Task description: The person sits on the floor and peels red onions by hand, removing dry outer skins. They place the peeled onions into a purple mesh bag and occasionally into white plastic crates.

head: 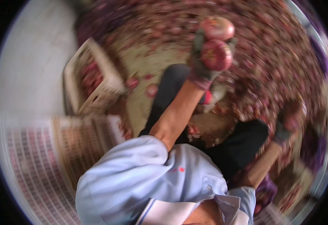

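Two red onions rest in my gloved left hand (199,53), which is stretched out in front of me. The nearer onion (216,55) is dark red; the farther onion (217,27) is paler, with dry skin. My left fingers curl around both from the sides. Off to the right, my gloved right hand (283,128) is blurred. It holds what looks like another red onion (291,122), beside the big pile of red onions (265,56). Its fingers are hard to make out.
A pale plastic crate (107,91) with red onions stands tilted at left. Stacked crates (34,168) line the lower left. Loose onions (151,90) lie on the floor (137,109). My bent knees (248,140) flank the space before me. A purple mesh bag (266,188) sits at lower right.
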`<state>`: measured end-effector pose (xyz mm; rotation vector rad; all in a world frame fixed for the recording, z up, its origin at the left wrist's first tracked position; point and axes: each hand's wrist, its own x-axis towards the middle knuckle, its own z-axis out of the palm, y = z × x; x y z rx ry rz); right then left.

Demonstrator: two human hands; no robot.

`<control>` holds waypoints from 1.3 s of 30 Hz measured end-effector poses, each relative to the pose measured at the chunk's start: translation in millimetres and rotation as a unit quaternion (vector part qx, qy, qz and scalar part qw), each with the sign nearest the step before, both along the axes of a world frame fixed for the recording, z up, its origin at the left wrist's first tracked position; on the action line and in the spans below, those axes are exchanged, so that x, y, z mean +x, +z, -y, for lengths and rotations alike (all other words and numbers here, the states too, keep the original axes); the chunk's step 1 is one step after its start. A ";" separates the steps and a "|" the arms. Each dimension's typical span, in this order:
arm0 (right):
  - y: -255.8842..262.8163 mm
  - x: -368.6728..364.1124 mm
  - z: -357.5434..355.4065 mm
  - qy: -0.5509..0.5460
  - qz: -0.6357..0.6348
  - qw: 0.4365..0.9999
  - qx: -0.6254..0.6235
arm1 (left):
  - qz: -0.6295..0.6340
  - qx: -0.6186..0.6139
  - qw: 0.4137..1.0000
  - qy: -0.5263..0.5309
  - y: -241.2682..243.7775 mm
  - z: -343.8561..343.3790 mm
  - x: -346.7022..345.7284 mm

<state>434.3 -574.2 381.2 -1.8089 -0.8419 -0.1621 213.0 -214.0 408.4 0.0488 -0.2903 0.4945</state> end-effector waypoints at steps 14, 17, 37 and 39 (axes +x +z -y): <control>-11.2 0.9 1.0 -0.047 0.021 0.999 0.008 | -0.166 -0.097 0.823 0.534 -16.1 -246.4 -331.8; 8.9 -38.2 0.1 -0.049 -0.010 0.999 -0.013 | -0.122 -0.087 0.933 0.327 -39.4 -234.5 -249.6; -15.9 -258.0 306.9 -0.480 -0.046 0.751 0.451 | -0.216 0.431 0.808 -0.339 19.6 256.2 97.8; -51.5 -267.1 346.6 -0.674 -0.002 0.700 0.236 | -0.269 0.468 0.790 -0.292 13.1 261.9 104.5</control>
